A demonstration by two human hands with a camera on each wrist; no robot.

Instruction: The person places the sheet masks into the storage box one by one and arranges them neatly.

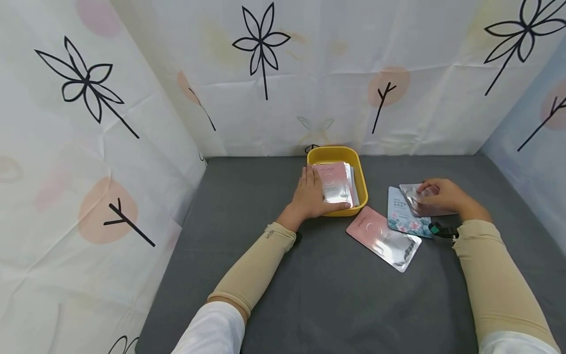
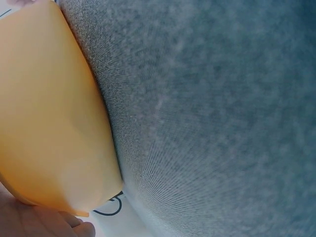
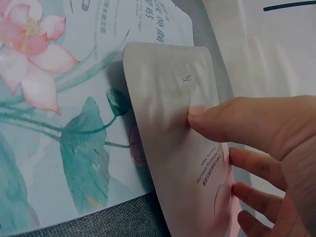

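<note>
My left hand (image 1: 308, 193) rests on the left side of a yellow plastic basket (image 1: 363, 196), its fingers straight along the rim and its thumb stretched over the front. Pink-and-silver sheet mask packets (image 1: 332, 179) stand in the basket. In the left wrist view the basket's outer wall (image 2: 59, 108) fills the left side, with fingers (image 2: 44, 222) below. On the right, my right hand (image 1: 451, 196) pinches another sheet mask packet (image 3: 168, 113), thumb on its face and fingers at its far edge. That packet overlaps a blue floral packet (image 1: 404, 211).
A pink-and-silver packet (image 1: 382, 238) lies on the grey table (image 1: 309, 285) in front of the basket, its corner by the floral packet. White patterned cloth (image 1: 309, 73) hangs behind the table and along the left; a bluish cloth panel (image 1: 530, 147) borders the right.
</note>
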